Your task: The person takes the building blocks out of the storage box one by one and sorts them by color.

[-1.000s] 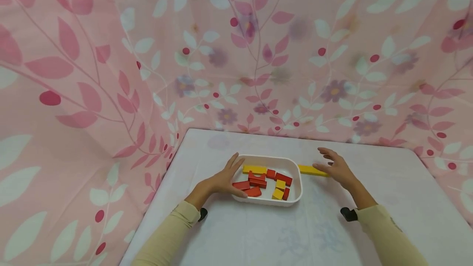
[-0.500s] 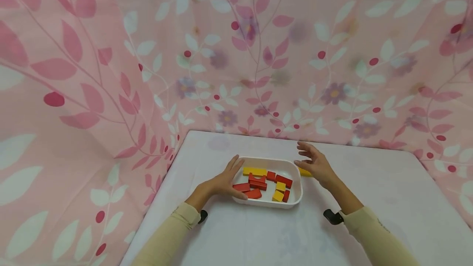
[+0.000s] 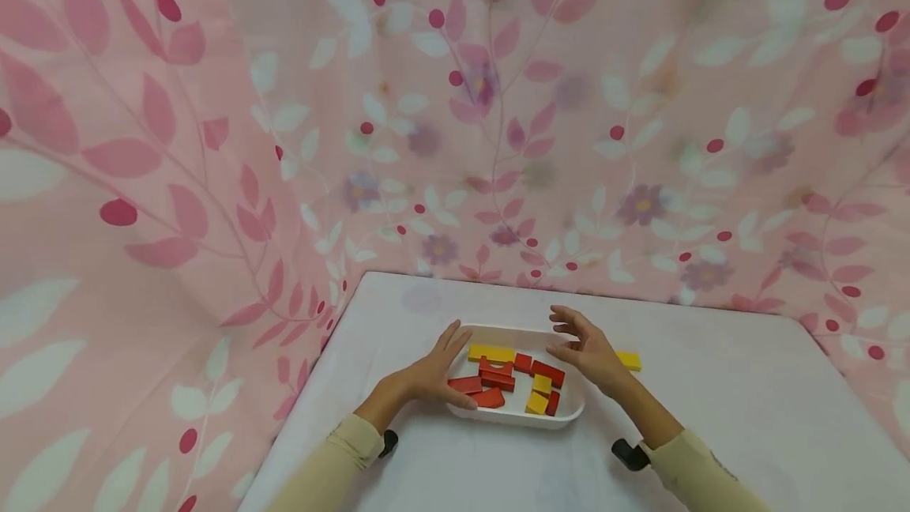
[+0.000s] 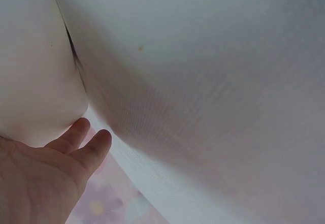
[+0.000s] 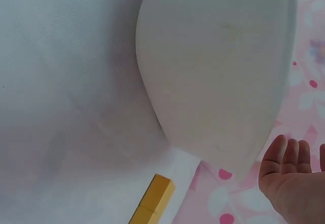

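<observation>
Sleeves: your pale left sleeve (image 3: pixel 327 461) and right sleeve (image 3: pixel 700 468) come in from the near side, a black wrist device (image 3: pixel 629 455) showing at the right cuff.
Left hand: your left hand (image 3: pixel 431 376) is spread at the tray's left end, thumb over the near left corner, fingers at the far left corner, clenched on nothing.
Tray: the white tray (image 3: pixel 508 417) stands on the table (image 3: pixel 746 409), nearer its left edge than its right.
Near half of tray: two red blocks (image 3: pixel 490 398) lie by the near left corner; two yellow cubes (image 3: pixel 536 403) sit toward the near right corner.
Middle of tray: a red arch (image 3: pixel 495 366).
Far edge of tray: a long yellow block (image 3: pixel 491 353).
Right hand: your right hand (image 3: pixel 590 350) is at the tray's far right corner, fingers loosely bent, grasping nothing; contact is unclear.
Outside: a yellow bar (image 3: pixel 629 361) lies beyond the tray's right edge, partly hidden by your right hand.
Backdrop: pink floral cloth (image 3: pixel 490 141) rises behind the table's far edge.
</observation>
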Tool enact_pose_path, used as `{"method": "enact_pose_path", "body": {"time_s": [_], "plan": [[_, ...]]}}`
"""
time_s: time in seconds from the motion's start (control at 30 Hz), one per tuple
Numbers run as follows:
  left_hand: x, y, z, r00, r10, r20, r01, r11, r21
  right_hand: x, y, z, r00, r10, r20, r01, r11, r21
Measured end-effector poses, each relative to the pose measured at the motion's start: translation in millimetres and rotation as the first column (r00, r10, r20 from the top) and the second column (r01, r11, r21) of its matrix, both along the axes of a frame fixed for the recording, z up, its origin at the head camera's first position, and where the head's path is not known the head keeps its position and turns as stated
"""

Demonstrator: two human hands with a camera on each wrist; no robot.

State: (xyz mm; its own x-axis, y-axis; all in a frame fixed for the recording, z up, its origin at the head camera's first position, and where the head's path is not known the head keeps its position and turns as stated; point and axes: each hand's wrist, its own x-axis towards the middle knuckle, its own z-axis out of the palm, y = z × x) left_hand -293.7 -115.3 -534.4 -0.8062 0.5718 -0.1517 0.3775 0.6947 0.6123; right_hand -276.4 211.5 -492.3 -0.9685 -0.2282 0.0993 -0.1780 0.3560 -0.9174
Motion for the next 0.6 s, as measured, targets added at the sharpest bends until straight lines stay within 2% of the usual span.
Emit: {"method": "enact_pose_path", "body": {"time_s": [0.07, 0.2, 0.43, 0.53, 0.6], "plan": [[2.5, 0.5, -1.5, 1.000, -0.008, -0.001, 0.008, 1.000, -0.006, 3.5, -4, -2.6, 1.000, -0.005, 0.004, 0.005, 1.000, 0.001], [1.6, 1.3, 1.0, 1.000, 0.011, -0.021, -0.011, 1.000, 0.007, 1.4, -12, -2.6, 1.000, 0.001, -0.010, -0.001, 1.000, -0.015], [1.7, -1.3, 0.3, 1.000, 0.003, -0.009, -0.003, 1.000, -0.003, -5.1, -24, -13.9, 0.997, 0.047, 0.065, -0.047, 0.999, -0.008], [2.1, -1.8, -2.0, 1.000, 0.004, -0.010, -0.004, 1.000, -0.006, -6.2, -29, -19.6, 0.993, 0.085, 0.078, -0.085, 0.996, -0.008], [1.4, -2.3, -2.5, 1.000, 0.004, -0.011, -0.004, 1.000, -0.005, -7.2, -33, -22.5, 0.993, 0.084, 0.089, -0.084, 0.996, 0.002]]}}
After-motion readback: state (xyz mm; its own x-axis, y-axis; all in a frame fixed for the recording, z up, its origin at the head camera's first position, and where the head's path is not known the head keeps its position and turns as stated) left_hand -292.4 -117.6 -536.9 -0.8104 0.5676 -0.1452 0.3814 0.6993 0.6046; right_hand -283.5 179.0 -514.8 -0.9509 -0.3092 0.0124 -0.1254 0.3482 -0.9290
